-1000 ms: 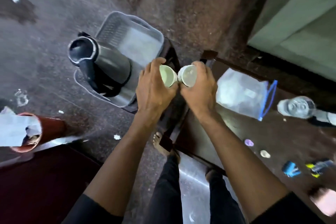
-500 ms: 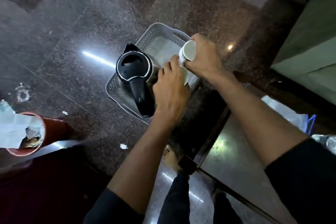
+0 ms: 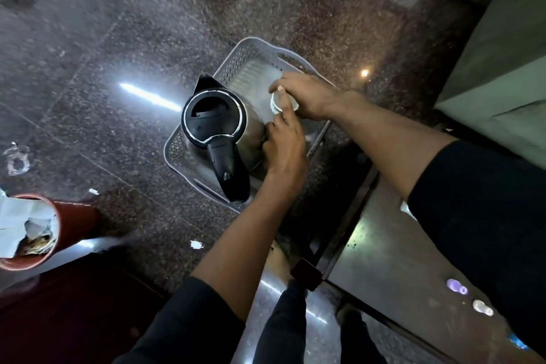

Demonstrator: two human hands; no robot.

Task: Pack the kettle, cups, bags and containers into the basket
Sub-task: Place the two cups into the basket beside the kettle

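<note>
Kettle [image 3: 214, 124] in basket [image 3: 254, 47], no readable writing; right hand [image 3: 307, 97] grips cup [image 3: 279, 102]; left hand [image 3: 283, 145] fingers unclear.

A grey perforated basket [image 3: 251, 52] sits on the dark speckled floor [image 3: 118, 38]. A steel kettle [image 3: 218, 127] with a black lid and handle stands upright in its left part. Both hands are inside the basket, to the right of the kettle. The right hand [image 3: 310, 97] grips a white cup [image 3: 279, 102], tilted on its side. The left hand [image 3: 283, 142] is low beside the kettle body, index finger touching that cup; whether it holds anything cannot be told. A red bin [image 3: 59, 224] holding paper stands at lower left. The steel counter [image 3: 399, 260] lies at lower right.
</note>
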